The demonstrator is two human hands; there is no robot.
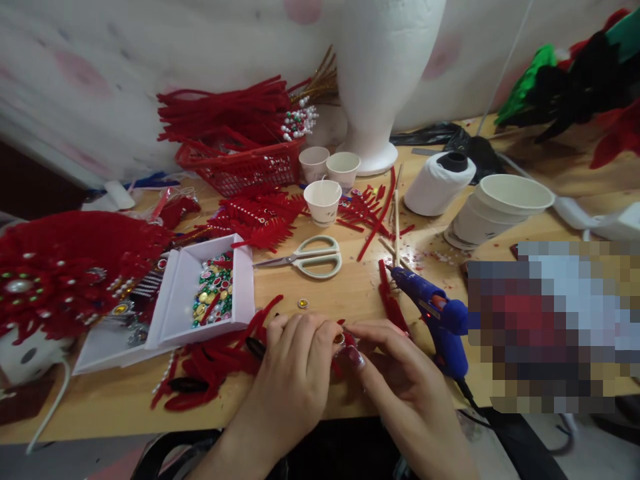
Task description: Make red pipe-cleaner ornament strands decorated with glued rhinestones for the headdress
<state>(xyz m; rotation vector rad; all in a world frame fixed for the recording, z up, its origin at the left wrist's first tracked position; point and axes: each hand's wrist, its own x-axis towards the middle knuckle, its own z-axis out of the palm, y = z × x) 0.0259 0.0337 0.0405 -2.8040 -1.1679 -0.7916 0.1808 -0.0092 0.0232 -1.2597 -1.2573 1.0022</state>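
Near the table's front edge, my left hand (pixel 303 363) is closed, its fingers pressed round a small red piece that they mostly cover. My right hand (pixel 395 373) meets it from the right, thumb and forefinger pinched at a small round gem (pixel 339 339) with an orange centre on that piece. A yellow gem (pixel 303 303) lies on the wood just beyond my left hand. Red fuzzy strips (pixel 215 363) and dark oval clips lie to the left. The blue glue gun (pixel 440 317) rests right of my hands, a small red light showing on it.
Scissors (pixel 317 257) and a white box (pixel 173 303) of beads lie beyond my left hand. Farther back are a red basket (pixel 245 167), paper cups (pixel 323 205), a thread cone (pixel 440 183) and a white foam stand (pixel 385 73). A pixelated patch covers the right side.
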